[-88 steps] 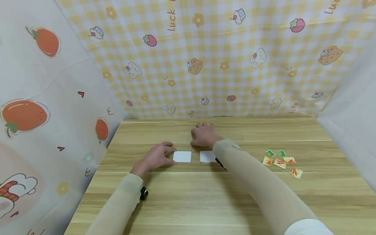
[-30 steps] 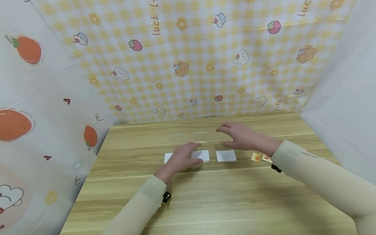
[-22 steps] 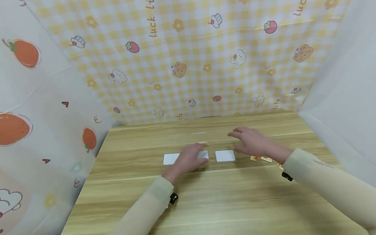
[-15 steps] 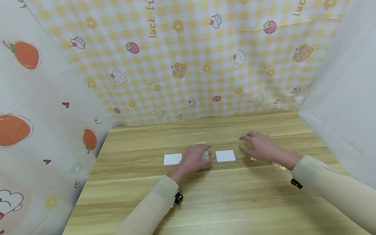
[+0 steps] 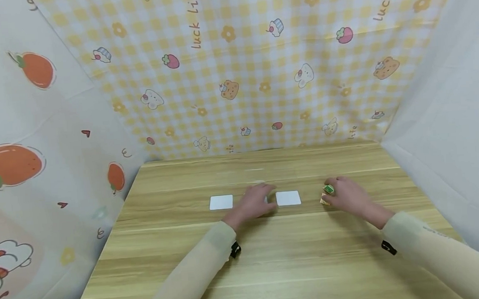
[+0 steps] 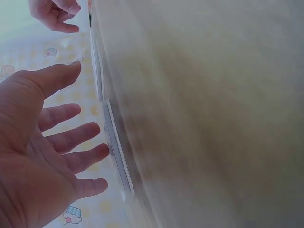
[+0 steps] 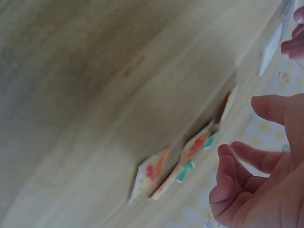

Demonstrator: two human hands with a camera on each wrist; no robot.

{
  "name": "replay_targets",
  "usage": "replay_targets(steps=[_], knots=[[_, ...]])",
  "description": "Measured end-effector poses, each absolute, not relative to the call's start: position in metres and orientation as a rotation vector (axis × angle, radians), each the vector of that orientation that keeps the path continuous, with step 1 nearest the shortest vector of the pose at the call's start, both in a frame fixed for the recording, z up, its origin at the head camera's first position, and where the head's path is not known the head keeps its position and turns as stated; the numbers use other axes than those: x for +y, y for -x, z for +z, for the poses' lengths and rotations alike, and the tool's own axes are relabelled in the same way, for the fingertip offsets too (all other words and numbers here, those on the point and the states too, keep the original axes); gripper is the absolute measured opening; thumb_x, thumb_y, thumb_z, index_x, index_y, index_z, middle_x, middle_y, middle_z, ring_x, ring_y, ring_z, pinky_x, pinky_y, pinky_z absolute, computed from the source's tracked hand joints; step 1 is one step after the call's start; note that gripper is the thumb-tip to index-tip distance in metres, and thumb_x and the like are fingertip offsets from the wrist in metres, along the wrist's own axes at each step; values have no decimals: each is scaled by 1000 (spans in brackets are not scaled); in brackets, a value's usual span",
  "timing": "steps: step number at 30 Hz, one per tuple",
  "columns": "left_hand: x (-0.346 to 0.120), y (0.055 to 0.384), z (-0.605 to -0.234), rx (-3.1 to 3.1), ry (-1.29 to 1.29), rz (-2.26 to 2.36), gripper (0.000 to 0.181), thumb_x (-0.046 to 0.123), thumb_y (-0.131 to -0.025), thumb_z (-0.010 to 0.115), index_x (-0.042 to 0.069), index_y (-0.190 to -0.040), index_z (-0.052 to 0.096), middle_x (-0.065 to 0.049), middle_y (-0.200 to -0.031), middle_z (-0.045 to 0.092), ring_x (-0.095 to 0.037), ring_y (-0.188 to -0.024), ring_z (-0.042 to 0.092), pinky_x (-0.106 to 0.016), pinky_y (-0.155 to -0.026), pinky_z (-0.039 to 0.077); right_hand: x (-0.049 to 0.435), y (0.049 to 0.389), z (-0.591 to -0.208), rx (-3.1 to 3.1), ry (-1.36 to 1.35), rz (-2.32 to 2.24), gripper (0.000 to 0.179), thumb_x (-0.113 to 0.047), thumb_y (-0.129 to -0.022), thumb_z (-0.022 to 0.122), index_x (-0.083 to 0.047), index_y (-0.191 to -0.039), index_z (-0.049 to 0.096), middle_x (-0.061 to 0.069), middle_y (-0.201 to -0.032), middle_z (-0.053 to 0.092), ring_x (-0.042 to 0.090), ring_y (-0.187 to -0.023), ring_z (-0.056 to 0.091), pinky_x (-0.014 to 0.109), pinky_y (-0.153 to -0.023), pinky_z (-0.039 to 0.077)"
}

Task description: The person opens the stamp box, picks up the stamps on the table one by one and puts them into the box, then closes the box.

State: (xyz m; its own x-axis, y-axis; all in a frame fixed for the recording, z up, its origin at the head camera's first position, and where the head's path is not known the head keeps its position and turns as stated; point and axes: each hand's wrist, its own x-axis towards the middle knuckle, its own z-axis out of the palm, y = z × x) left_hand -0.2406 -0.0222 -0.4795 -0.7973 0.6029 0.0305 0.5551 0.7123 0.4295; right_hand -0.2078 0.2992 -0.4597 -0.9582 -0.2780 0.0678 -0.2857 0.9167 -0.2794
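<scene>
My left hand hovers over the middle one of three white rounded cards and hides most of it. Its fingers are spread with nothing between them, near a white card edge in the left wrist view. To either side lie the left white card and the right white card. My right hand is at the small picture tiles, thumb and fingers apart and holding nothing. By its fingertips are a green tile and an orange-patterned tile. Further orange tiles show beneath it in the right wrist view.
Behind the cards, faint glints mark a clear flat piece on the wooden table. A yellow checked cloth hangs along the back edge. White cloth walls stand at left and right.
My right hand has gone from behind the cards, rightward and down to the tiles. My left hand has shifted right, from the left card to the middle one.
</scene>
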Motion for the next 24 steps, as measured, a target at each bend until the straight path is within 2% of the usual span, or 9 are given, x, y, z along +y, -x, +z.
replay_targets(steps=[5,9,17,24], knots=[[-16,241,-477,2793,-953,592,65,36,-94,71,11,-150,48,-5,-148,52,-22,-138,44,-53,-114,28,297,207,-469,-3112,-334,496,55,-36,-90,74,3,-126,59,6,-81,65,16,-55,51,31,-41,38],[-14,242,-478,2817,-957,518,66,37,-93,71,11,-149,49,-6,-146,53,-24,-135,48,-54,-111,33,294,204,-473,-3137,-304,484,55,-38,-91,73,2,-126,57,-3,-65,57,14,-47,46,27,-38,31],[-9,243,-481,2855,-910,422,63,43,-92,71,13,-145,54,-7,-147,52,-27,-136,46,-66,-108,30,292,205,-479,-3109,-319,454,56,-36,-92,72,3,-130,56,-1,-61,51,13,-46,44,26,-38,30],[-4,241,-482,2901,-896,312,62,48,-92,70,16,-143,57,-5,-146,52,-30,-135,47,-65,-104,34,290,206,-478,-3106,-301,490,57,-29,-92,73,2,-136,54,0,-62,53,14,-47,44,28,-39,31]])
